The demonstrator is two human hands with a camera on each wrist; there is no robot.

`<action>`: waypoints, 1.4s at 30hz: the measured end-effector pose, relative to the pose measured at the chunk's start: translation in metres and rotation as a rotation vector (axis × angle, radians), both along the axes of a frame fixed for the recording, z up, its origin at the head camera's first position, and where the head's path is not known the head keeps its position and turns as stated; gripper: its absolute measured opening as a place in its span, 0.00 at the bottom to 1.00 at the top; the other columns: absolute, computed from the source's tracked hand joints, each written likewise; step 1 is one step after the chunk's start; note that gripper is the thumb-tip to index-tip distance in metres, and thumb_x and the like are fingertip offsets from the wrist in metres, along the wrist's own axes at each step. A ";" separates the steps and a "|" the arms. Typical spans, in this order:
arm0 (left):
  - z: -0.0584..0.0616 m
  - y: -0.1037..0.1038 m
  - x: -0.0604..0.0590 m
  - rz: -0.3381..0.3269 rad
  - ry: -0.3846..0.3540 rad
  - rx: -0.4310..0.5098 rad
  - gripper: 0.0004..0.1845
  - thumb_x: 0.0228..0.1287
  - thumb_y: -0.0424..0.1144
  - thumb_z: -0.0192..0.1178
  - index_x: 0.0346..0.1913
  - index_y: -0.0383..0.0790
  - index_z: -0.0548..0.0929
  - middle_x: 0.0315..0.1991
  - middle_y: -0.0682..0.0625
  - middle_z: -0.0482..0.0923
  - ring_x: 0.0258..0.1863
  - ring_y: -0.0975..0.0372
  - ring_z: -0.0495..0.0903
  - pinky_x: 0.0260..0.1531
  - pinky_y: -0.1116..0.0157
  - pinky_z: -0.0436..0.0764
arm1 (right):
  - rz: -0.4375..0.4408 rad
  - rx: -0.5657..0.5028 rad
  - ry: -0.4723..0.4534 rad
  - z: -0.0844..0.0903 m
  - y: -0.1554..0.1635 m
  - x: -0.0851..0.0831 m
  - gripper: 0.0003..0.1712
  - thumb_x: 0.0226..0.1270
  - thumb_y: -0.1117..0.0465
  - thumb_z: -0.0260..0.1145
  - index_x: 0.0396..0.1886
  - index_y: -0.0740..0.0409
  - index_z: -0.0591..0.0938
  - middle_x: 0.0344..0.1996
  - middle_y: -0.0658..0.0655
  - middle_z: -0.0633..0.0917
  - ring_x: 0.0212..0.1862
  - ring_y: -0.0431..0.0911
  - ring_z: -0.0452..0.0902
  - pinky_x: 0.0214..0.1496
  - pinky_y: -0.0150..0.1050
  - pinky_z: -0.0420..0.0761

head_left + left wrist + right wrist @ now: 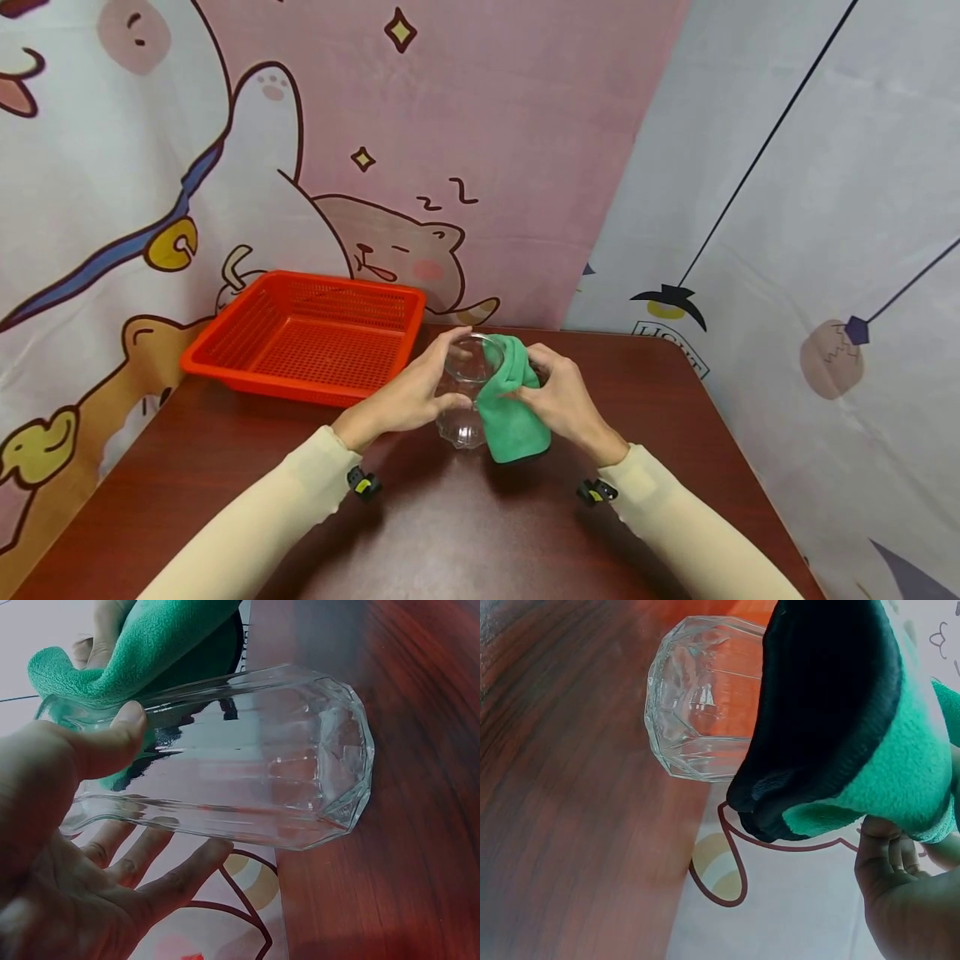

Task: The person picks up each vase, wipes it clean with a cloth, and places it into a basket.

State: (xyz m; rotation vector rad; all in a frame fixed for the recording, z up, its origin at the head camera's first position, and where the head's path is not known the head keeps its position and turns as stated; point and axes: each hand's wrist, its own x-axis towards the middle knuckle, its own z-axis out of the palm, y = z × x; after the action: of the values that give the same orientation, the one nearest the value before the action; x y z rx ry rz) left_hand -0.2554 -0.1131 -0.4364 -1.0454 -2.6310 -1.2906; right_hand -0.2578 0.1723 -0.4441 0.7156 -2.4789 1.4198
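Observation:
My left hand (pixel 417 392) grips a clear faceted glass (pixel 463 392), thumb and fingers wrapped round its side, holding it just above the dark wooden table (pixel 480 533). In the left wrist view the glass (pixel 247 769) lies across the palm with my thumb (pixel 105 739) on top. My right hand (pixel 558 400) holds a green cloth (pixel 510 408) folded over the rim and draped down the glass's right side. The right wrist view shows the cloth (pixel 855 727) hanging beside the glass's base (pixel 697 705).
An orange-red perforated basket (pixel 311 333) sits at the table's back left, close to the hands. Cartoon-printed fabric (pixel 375 125) hangs behind the table and a pale printed curtain (pixel 825 208) on the right.

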 end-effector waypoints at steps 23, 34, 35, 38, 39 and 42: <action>0.003 -0.002 0.001 0.001 -0.030 -0.042 0.58 0.76 0.37 0.79 0.95 0.43 0.50 0.79 0.37 0.77 0.82 0.47 0.78 0.82 0.40 0.80 | 0.030 0.130 0.014 0.009 0.000 -0.001 0.21 0.63 0.65 0.92 0.55 0.52 0.96 0.51 0.52 0.93 0.52 0.44 0.90 0.57 0.37 0.91; 0.002 -0.003 0.000 -0.001 -0.023 -0.046 0.57 0.76 0.37 0.79 0.95 0.43 0.50 0.79 0.37 0.78 0.82 0.47 0.78 0.83 0.40 0.79 | 0.060 0.218 0.050 0.010 -0.003 -0.004 0.19 0.65 0.64 0.91 0.54 0.56 0.97 0.50 0.52 0.93 0.48 0.43 0.89 0.53 0.36 0.91; 0.002 -0.003 0.000 -0.001 -0.024 -0.047 0.57 0.76 0.37 0.79 0.95 0.43 0.50 0.79 0.37 0.78 0.82 0.47 0.78 0.83 0.39 0.78 | 0.061 0.225 0.049 0.011 -0.003 -0.004 0.19 0.65 0.64 0.91 0.54 0.56 0.97 0.50 0.52 0.93 0.47 0.43 0.89 0.52 0.36 0.91; 0.002 -0.003 0.000 -0.001 -0.022 -0.048 0.57 0.76 0.38 0.79 0.95 0.43 0.50 0.79 0.38 0.78 0.82 0.47 0.78 0.84 0.39 0.78 | 0.061 0.237 0.046 0.011 -0.003 -0.004 0.19 0.63 0.63 0.92 0.53 0.56 0.97 0.50 0.52 0.92 0.46 0.42 0.89 0.51 0.36 0.91; 0.002 -0.002 0.000 0.000 -0.022 -0.048 0.57 0.77 0.37 0.79 0.95 0.43 0.50 0.79 0.38 0.78 0.82 0.47 0.78 0.84 0.39 0.78 | 0.063 0.238 0.045 0.010 -0.004 -0.004 0.20 0.63 0.63 0.92 0.53 0.56 0.97 0.49 0.52 0.92 0.45 0.42 0.88 0.51 0.36 0.91; 0.002 -0.002 0.000 0.006 -0.025 -0.048 0.57 0.77 0.37 0.78 0.95 0.45 0.50 0.79 0.38 0.78 0.82 0.47 0.78 0.83 0.40 0.79 | 0.058 0.248 0.045 0.008 -0.004 -0.005 0.19 0.60 0.62 0.94 0.49 0.54 0.97 0.48 0.51 0.91 0.44 0.41 0.87 0.49 0.35 0.90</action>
State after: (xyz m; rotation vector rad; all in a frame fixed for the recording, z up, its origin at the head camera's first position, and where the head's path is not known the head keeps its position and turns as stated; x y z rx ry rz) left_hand -0.2550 -0.1155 -0.4349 -1.0342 -2.6938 -1.2534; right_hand -0.2625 0.1679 -0.4357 0.8622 -2.6464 1.1104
